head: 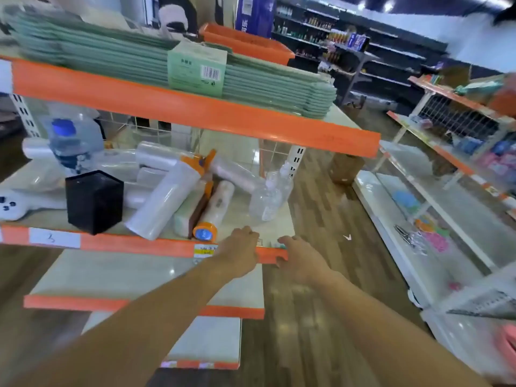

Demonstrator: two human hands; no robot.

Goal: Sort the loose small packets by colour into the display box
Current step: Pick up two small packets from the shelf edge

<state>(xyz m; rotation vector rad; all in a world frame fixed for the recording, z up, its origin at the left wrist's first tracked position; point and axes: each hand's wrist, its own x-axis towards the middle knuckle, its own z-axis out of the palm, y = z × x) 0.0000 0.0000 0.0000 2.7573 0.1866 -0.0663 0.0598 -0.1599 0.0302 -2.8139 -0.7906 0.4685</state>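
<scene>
at the front edge of the middle shelf (145,245), toward five o'clock of its load, both your hands reach in side by side. your left hand (240,251) lies over the orange lip with its fingers (249,231) curled down onto the shelf board, and your right hand (301,261) sits just beside it at three o'clock, thumb under the lip and fingers (285,241) bent over the top. something small and teal shows at the tips of the right fingers, but the blur is too heavy to say whether it is a packet, so you cannot tell if either hand holds anything beyond the shelf edge itself.

no display box or loose coloured packets can be made out clearly, so where they lie cannot be told.

at eleven o'clock from your left hand a tape roll (205,232) with an orange rim stands at the shelf front, touching a leaning pile of clear film rolls (163,201). a black box (94,201) stands at nine o'clock of them, with a white game controller (12,205) further that way. a clear bottle (269,195) lies at twelve o'clock of your hands. on the shelf above, a pale green carton (196,69) sits on stacked green trays (92,55).
</scene>
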